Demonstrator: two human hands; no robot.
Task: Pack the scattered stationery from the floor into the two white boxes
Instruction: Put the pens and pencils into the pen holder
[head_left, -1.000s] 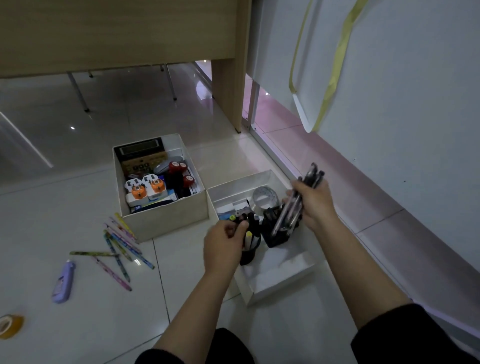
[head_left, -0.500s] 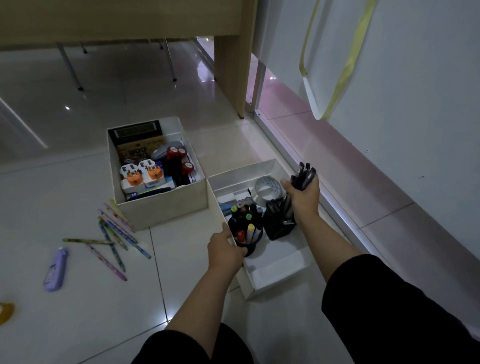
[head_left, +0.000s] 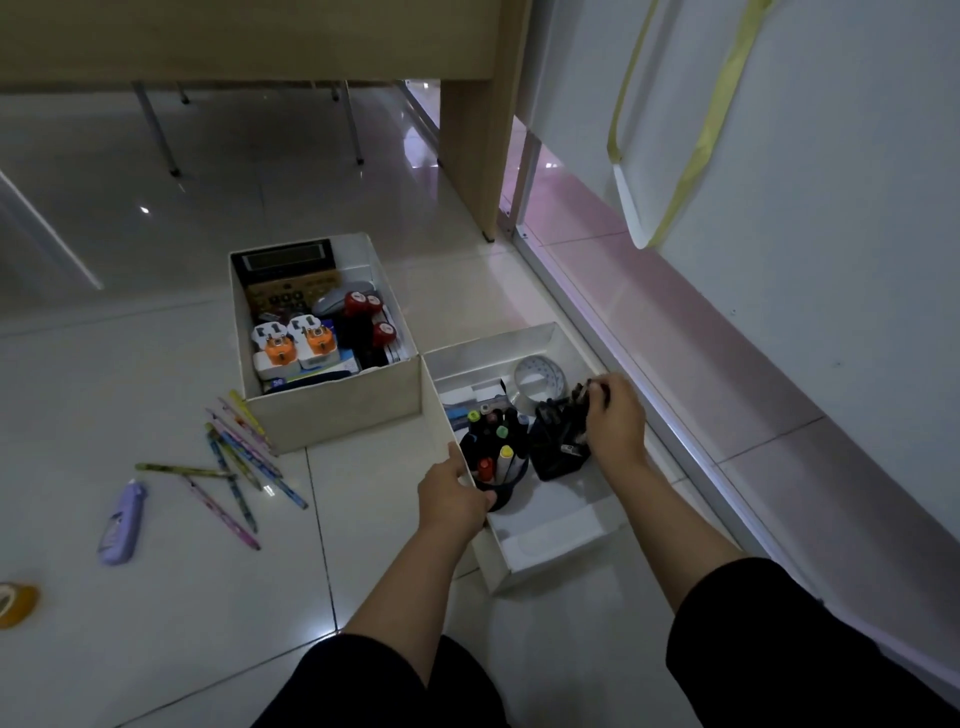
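Two white boxes stand on the tiled floor. The left box (head_left: 332, 410) is packed with a calculator, plugs and red-capped items. The right box (head_left: 556, 545) holds a tape roll (head_left: 537, 374), a dark cup of markers (head_left: 493, 457) and a black pen holder (head_left: 558, 452). My right hand (head_left: 615, 415) grips a bundle of dark pens, their lower ends down in the black holder. My left hand (head_left: 454, 496) holds the marker cup at the box's left wall. Several colourful pencils (head_left: 239, 457), a purple stapler-like item (head_left: 122, 522) and an orange tape roll (head_left: 15, 603) lie scattered on the floor.
A wooden desk (head_left: 467, 130) with metal legs stands behind the boxes. A white wall panel (head_left: 779, 208) with a metal floor rail runs along the right, close to the right box. Open floor tiles lie in front and to the left.
My right hand has lowered the bundle of dark pens into the black holder. My left hand has slid from the marker tops down to the cup's side.
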